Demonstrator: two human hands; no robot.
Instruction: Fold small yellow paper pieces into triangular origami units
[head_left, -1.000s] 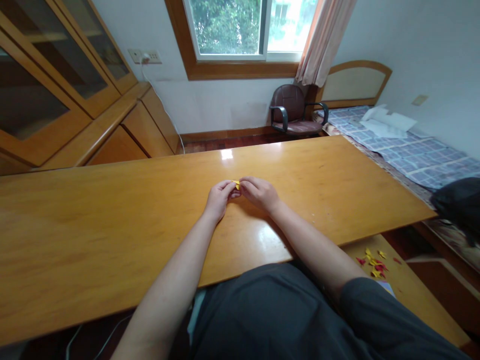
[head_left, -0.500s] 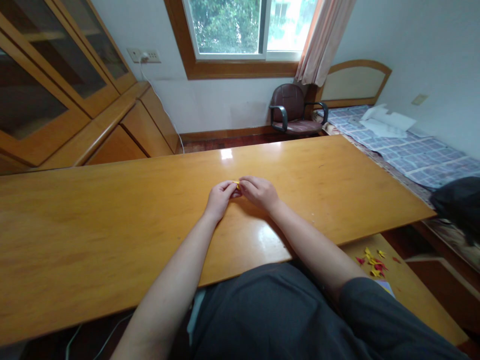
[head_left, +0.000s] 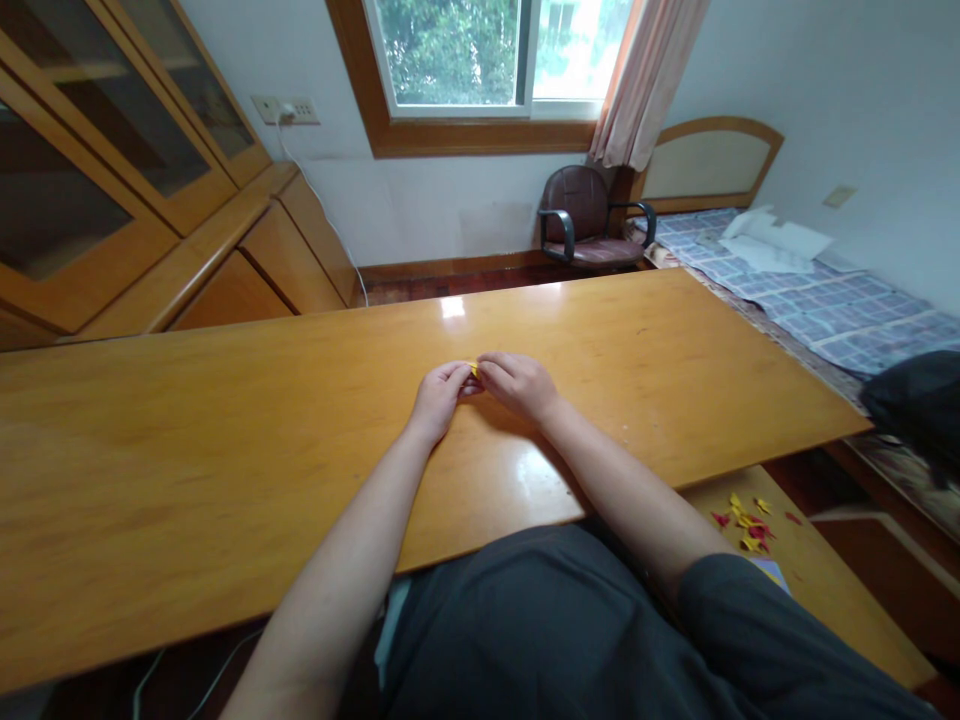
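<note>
Yellow piece [head_left: 474,370], which looks like a small bit of folded paper, sits between the two hands over the middle of the surface [head_left: 225,440], towards its far edge; whether it touches the wood cannot be told. The left hand's [head_left: 437,398] grip is closed down to a pinch, thumb and fingers on the piece's left end. The right hand [head_left: 523,386] bends its fingers over the right end and seems to pinch it too, though their tips are hidden.

If paper, it should weigh next to nothing, be fairly stiff along creases and soft elsewhere, and crush or tear under a hard squeeze; slipping seems a minor worry. Thick, layered folds would be the safest hold, with thin points left alone. Yellow and red pieces [head_left: 748,524] lie on a lower board [head_left: 840,600], near and right.
</note>
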